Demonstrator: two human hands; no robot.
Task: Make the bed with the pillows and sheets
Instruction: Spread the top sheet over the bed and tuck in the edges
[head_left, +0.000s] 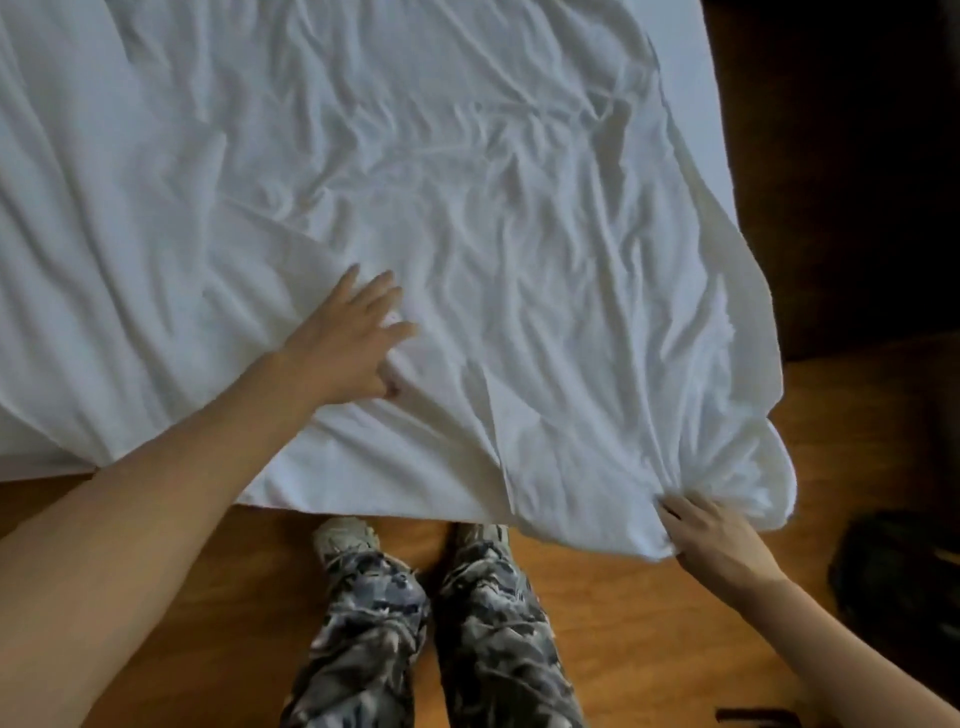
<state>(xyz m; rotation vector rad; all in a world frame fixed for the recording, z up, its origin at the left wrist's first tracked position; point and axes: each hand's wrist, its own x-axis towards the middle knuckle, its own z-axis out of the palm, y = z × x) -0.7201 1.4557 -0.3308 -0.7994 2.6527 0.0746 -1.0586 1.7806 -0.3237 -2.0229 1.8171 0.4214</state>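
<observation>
A rumpled white sheet (467, 208) covers the bed, its near edge hanging over the wooden floor (208, 597). The left hand (348, 343) lies flat on it — fingers spread. The right hand (711, 540) pinches the bunched near-right corner.

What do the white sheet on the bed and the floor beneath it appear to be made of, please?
The sheet looks like thin woven fabric, perhaps cotton, matte: it creases finely and bunches where the right hand grips it. The floor looks like wood or wood-look laminate, orange-brown with a slight sheen; which one cannot be told.
</observation>
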